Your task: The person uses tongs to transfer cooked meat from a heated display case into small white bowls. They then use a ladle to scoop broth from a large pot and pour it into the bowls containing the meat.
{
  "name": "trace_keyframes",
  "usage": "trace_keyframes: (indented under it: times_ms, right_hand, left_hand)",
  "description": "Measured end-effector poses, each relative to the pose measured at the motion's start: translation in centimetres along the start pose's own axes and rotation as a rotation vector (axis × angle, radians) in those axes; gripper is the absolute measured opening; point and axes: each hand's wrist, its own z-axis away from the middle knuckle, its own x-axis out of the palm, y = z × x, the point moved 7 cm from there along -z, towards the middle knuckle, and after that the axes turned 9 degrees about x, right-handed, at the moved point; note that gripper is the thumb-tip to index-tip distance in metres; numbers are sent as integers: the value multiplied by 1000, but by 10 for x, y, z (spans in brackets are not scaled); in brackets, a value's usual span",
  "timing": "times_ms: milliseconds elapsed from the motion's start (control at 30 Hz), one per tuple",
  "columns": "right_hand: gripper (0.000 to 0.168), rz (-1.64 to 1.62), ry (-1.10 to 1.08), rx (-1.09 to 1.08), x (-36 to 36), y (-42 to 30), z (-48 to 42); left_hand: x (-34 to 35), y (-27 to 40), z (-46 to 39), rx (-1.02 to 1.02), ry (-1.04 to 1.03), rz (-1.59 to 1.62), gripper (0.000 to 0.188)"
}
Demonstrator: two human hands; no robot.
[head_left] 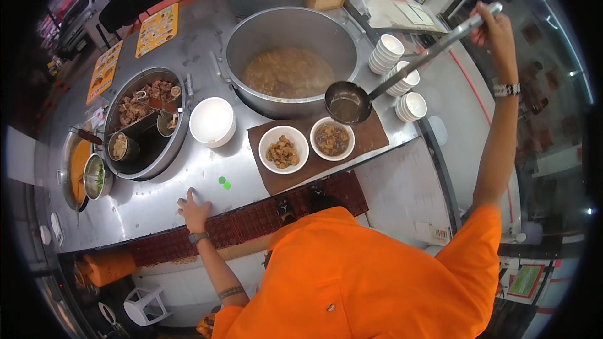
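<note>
My right hand (pixel 492 26) grips the upper end of a long-handled metal ladle (pixel 348 103), raised at the right. The ladle's bowl, with some liquid in it, hangs just above the far edge of a small white bowl (pixel 332 139) of broth and meat pieces. To its left a larger white bowl (pixel 282 149) contains browned pieces without visible broth. Both bowls stand on a brown cloth (pixel 301 176). Behind them is a big metal pot (pixel 292 23), partly filled with brown broth. My left hand (pixel 194 209) rests with spread fingers on the steel counter (pixel 160 207), holding nothing.
Stacked white bowls (pixel 213 120) stand left of the cloth. Small white cups (pixel 388 52) rise in several stacks at the right. A wide pot (pixel 176 150) of meat, a steel bowl of greens (pixel 98 176) and a pot of orange liquid (pixel 75 165) occupy the left side.
</note>
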Motion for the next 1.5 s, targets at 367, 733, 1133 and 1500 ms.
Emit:
trace_keyframes:
  times_ms: [367,733,1133,1500]
  right_hand:
    - [47,24,-343,-299,236,-32,-110]
    - [26,202,-726,-735,461,63,-4]
    - [30,179,-639,-776,455,87,-12]
    - [23,183,-764,-921,403,56,8]
  left_hand:
    - [4,-7,-12,-49,-34,27,105]
    - [14,-5,-4,41,-32,-33,118]
    - [13,-5,-13,-38,-58,-21,119]
    - [16,-2,-10,-88,-74,-29,116]
